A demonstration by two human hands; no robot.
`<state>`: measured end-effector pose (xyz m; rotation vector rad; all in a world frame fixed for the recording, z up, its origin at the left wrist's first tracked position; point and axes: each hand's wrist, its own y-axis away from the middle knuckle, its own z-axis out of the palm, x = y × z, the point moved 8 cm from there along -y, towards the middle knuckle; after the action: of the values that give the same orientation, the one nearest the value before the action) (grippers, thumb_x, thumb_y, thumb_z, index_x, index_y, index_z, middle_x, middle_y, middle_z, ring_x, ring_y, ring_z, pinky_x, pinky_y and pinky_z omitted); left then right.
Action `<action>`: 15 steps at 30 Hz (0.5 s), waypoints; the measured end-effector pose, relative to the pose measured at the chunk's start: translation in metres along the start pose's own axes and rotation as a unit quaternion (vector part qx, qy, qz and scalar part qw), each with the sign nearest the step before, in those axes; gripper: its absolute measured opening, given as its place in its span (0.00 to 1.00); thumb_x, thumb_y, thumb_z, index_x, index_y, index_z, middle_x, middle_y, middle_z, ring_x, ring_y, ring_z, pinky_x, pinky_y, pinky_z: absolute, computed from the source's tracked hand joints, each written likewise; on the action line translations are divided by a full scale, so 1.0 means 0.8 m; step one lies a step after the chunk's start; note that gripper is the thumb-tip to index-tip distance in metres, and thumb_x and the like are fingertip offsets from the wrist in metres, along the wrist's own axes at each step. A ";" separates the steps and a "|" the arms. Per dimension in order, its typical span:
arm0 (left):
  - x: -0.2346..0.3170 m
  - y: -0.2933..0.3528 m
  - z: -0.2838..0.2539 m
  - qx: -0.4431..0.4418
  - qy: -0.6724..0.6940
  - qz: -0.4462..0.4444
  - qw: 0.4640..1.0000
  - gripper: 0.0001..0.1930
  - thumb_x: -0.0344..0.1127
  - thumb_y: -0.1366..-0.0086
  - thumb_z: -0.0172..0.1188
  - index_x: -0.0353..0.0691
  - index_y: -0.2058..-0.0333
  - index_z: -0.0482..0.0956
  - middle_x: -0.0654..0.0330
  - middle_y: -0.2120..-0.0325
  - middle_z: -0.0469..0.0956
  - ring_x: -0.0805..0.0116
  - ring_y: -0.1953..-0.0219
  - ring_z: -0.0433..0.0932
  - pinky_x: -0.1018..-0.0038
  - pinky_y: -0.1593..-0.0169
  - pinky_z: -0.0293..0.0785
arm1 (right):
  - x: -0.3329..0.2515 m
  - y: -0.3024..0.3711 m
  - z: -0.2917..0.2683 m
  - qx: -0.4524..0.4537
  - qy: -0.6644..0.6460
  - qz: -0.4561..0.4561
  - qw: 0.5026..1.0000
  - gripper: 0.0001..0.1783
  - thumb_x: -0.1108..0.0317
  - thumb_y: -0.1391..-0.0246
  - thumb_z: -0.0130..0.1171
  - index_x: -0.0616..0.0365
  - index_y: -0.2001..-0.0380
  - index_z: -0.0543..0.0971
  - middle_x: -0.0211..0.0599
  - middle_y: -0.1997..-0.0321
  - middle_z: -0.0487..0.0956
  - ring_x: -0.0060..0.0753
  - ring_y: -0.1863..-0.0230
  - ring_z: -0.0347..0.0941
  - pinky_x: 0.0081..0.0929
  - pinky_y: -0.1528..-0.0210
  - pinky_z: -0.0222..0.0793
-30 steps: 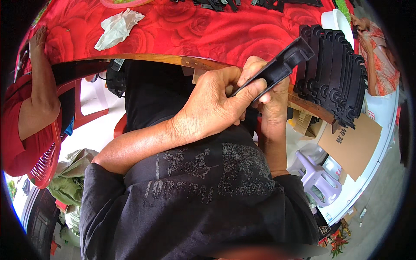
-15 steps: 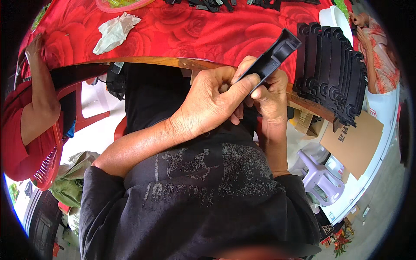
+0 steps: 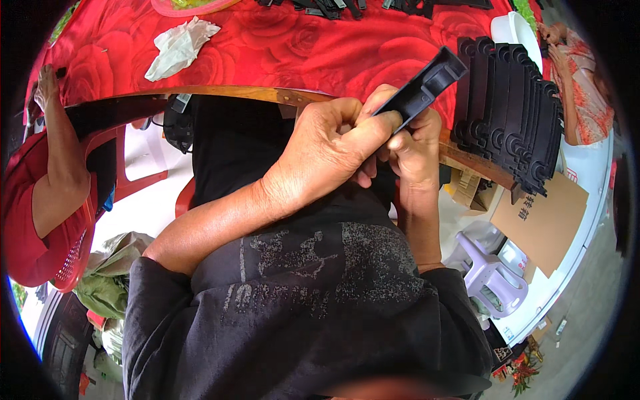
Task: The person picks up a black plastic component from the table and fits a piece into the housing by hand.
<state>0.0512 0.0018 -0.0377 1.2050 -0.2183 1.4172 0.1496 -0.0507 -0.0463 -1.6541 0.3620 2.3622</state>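
Head view: both hands are closed on a black plastic strip (image 3: 419,97), held in the air near the bench's front wooden edge (image 3: 277,95), its free end tilted up to the right. The left hand (image 3: 337,143) grips the lower part, its thumb down in the channel; the right hand (image 3: 412,143) wraps the strip from behind and below, with some fingertips hidden, so their exact contact cannot be told. Just beyond the free end, a row of black parts (image 3: 507,110) sits on the right end of the red-covered bench (image 3: 267,50).

To work it well, I would let the right hand bear the load directly behind the left thumb, press evenly along the channel rather than prying, and avoid twisting the thin walls, which could probably flex or crack.
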 end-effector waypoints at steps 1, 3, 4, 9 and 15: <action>0.004 -0.002 -0.002 0.000 -0.029 0.015 0.999 0.16 0.43 0.30 0.53 0.32 0.66 0.75 0.61 0.77 0.76 0.75 0.79 0.75 0.80 0.75 0.73 | 0.006 -0.002 -0.004 0.006 -0.027 -0.006 1.000 0.17 0.67 0.54 0.72 0.67 0.65 0.78 0.34 0.72 0.80 0.21 0.77 0.74 0.18 0.76 0.71; 0.006 -0.002 -0.005 -0.001 -0.059 0.029 0.998 0.16 0.43 0.30 0.54 0.32 0.65 0.75 0.61 0.76 0.76 0.76 0.77 0.76 0.80 0.73 0.74 | 0.018 -0.003 -0.014 0.020 -0.042 -0.031 0.998 0.22 0.59 0.55 0.72 0.66 0.64 0.78 0.33 0.70 0.79 0.21 0.77 0.73 0.17 0.77 0.69; 0.008 0.001 -0.008 0.007 -0.100 0.059 0.993 0.14 0.40 0.30 0.54 0.31 0.64 0.74 0.61 0.76 0.76 0.76 0.75 0.77 0.80 0.70 0.75 | 0.016 -0.007 -0.009 0.019 -0.043 -0.030 0.998 0.22 0.59 0.55 0.72 0.66 0.64 0.78 0.33 0.70 0.79 0.21 0.77 0.73 0.17 0.77 0.69; 0.015 0.002 -0.010 -0.001 -0.149 0.115 0.982 0.09 0.32 0.31 0.56 0.31 0.61 0.72 0.61 0.75 0.76 0.76 0.71 0.78 0.79 0.66 0.77 | -0.002 -0.014 0.001 -0.019 -0.040 -0.122 0.992 0.28 0.50 0.53 0.70 0.67 0.64 0.79 0.41 0.64 0.79 0.20 0.76 0.71 0.14 0.78 0.65; 0.016 0.001 -0.007 -0.006 -0.166 0.110 0.980 0.07 0.30 0.32 0.56 0.32 0.62 0.72 0.61 0.74 0.77 0.77 0.72 0.77 0.80 0.67 0.76 | -0.005 -0.010 -0.001 -0.018 -0.064 -0.120 0.991 0.26 0.52 0.52 0.70 0.67 0.64 0.79 0.42 0.63 0.79 0.20 0.75 0.72 0.14 0.78 0.66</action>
<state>0.0511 0.0137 -0.0304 1.4397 -0.6061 1.3910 0.1546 -0.0434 -0.0434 -1.4608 0.0902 2.2898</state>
